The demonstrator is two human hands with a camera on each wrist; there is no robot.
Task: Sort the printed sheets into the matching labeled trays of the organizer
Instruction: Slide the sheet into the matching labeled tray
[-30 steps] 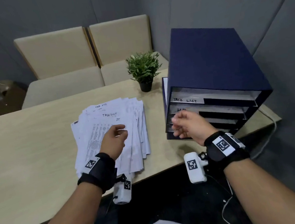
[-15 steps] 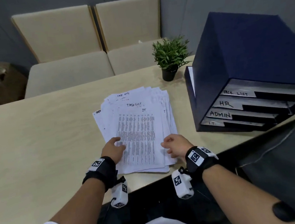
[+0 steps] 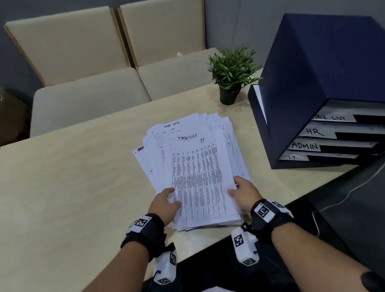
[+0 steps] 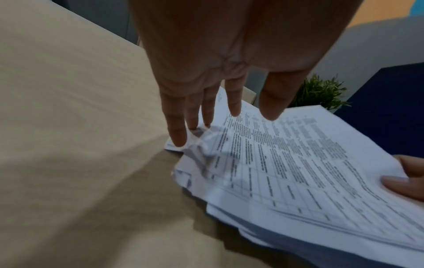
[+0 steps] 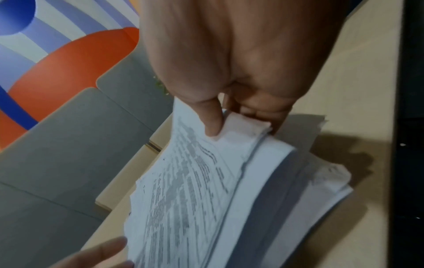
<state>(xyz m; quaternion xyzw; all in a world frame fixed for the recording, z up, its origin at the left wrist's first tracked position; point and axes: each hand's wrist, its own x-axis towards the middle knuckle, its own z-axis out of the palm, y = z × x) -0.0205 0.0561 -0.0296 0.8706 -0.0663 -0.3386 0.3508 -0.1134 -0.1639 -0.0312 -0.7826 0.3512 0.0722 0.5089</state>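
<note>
A loose stack of printed sheets (image 3: 196,169) lies fanned on the table, the top one headed "TASK LIST, IT". My left hand (image 3: 167,202) rests at the stack's near left edge, its fingers (image 4: 176,137) straight with the tips touching the paper. My right hand (image 3: 243,190) pinches a bundle of the top sheets (image 5: 243,125) at the near right edge, thumb on top and fingers underneath, and that edge is lifted a little. The dark blue organizer (image 3: 323,76) stands at the right. Its trays are labeled TASK LIST (image 3: 328,118), HR (image 3: 314,130), ADMIN (image 3: 305,146) and IT (image 3: 293,157).
A small potted plant (image 3: 231,73) stands behind the stack, next to the organizer. Two beige chairs (image 3: 113,58) sit at the table's far side. The light wooden table (image 3: 70,185) stretches bare to the left. A white cable (image 3: 361,185) hangs off the right edge.
My right hand came away from the organizer's front to the stack's near right edge and took hold of the top sheets. My left hand slid back to the near left edge.
</note>
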